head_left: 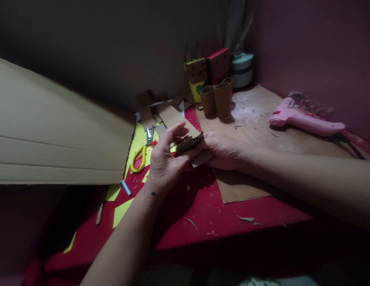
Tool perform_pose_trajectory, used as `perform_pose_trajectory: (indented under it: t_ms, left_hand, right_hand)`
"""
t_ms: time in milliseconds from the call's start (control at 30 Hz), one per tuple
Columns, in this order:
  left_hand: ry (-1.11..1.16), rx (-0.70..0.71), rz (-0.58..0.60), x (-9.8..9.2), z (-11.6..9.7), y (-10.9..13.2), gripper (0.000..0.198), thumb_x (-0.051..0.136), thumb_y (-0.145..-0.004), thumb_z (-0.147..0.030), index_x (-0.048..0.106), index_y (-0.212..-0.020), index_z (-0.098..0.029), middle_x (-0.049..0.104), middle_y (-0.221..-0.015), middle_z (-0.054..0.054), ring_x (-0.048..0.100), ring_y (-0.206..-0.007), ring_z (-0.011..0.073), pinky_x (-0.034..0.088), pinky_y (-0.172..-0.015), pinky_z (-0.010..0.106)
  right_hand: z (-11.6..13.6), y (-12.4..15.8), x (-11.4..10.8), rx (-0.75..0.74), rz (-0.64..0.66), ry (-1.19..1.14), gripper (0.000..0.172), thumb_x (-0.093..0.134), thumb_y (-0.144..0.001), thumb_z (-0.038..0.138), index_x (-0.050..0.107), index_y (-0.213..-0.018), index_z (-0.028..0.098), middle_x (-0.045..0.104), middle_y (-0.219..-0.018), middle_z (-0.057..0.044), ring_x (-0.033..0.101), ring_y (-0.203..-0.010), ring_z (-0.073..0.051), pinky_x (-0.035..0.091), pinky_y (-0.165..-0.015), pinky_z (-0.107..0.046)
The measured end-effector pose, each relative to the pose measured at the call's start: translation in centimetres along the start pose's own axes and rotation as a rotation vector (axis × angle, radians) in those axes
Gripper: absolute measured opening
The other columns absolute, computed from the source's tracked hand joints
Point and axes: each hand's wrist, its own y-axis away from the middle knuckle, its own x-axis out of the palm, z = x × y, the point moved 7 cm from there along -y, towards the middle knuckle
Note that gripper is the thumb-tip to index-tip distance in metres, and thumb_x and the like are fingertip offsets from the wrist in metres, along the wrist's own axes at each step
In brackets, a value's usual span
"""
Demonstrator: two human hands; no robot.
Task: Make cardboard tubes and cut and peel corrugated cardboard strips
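Both hands meet over the middle of the red-covered table (185,222), gripping one piece of cardboard (189,143) with a dark, ragged edge. My left hand (169,157) curls round its left side, thumb beneath and fingers above. From the right, my right hand (222,150) pinches the same piece, its fingertips partly hidden. A paler flap (202,159) shows below the fingers. Just left of my left hand lie yellow-handled scissors (139,159) with the blades pointing away. Flat under my right hand and forearm is a brown cardboard sheet (243,188).
A large cardboard panel (59,135) juts in from the left. Cardboard tubes (223,101) stand behind my hands, near a small box figure (197,77) and a lidded jar (242,70). A pink glue gun (307,119) lies right, its cord trailing. Yellow paper scraps (122,212) lie left.
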Motion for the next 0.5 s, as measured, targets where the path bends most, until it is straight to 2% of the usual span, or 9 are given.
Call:
perform_pose_trajectory:
  t_ms: [133, 267, 367, 500]
  left_hand:
    - [-0.095, 0.084, 0.114, 0.6, 0.1, 0.1, 0.027, 0.065, -0.08, -0.021, 0.067, -0.107, -0.025, 0.065, -0.116, 0.004, 0.062, -0.104, 0.019, 0.05, -0.093, 0.033]
    - [-0.199, 0.177, 0.081, 0.5, -0.4, 0.5, 0.026, 0.056, -0.087, -0.023, 0.066, -0.111, -0.027, 0.066, -0.117, 0.002, 0.062, -0.107, 0.018, 0.048, -0.097, 0.034]
    - [-0.145, 0.092, 0.042, 0.3, 0.1, 0.6, 0.023, 0.058, -0.086, -0.023, 0.069, -0.105, -0.028, 0.069, -0.11, 0.001, 0.065, -0.1, 0.0183, 0.052, -0.091, 0.034]
    - [0.01, -0.071, -0.003, 0.4, 0.8, 0.6, 0.018, 0.06, -0.084, -0.025, 0.072, -0.096, -0.026, 0.073, -0.098, 0.001, 0.067, -0.088, 0.018, 0.055, -0.076, 0.03]
  right_hand:
    - [-0.2, -0.1, -0.5, 0.008, -0.025, 0.036, 0.021, 0.05, -0.055, -0.002, 0.059, -0.068, 0.012, 0.062, -0.052, -0.003, 0.059, -0.05, -0.017, 0.049, -0.053, -0.028]
    - [-0.4, -0.2, -0.4, 0.032, 0.018, 0.001, 0.022, 0.049, -0.053, -0.002, 0.057, -0.066, 0.014, 0.06, -0.05, -0.001, 0.057, -0.05, -0.015, 0.05, -0.056, -0.028]
    - [-0.5, -0.2, -0.3, 0.042, 0.016, 0.005, 0.023, 0.048, -0.049, -0.002, 0.056, -0.063, 0.014, 0.058, -0.047, 0.0, 0.056, -0.049, -0.015, 0.05, -0.057, -0.029]
    - [-0.7, 0.0, 0.2, 0.053, 0.004, 0.01, 0.026, 0.049, -0.049, -0.003, 0.057, -0.066, 0.015, 0.061, -0.052, 0.0, 0.06, -0.056, -0.017, 0.052, -0.065, -0.035]
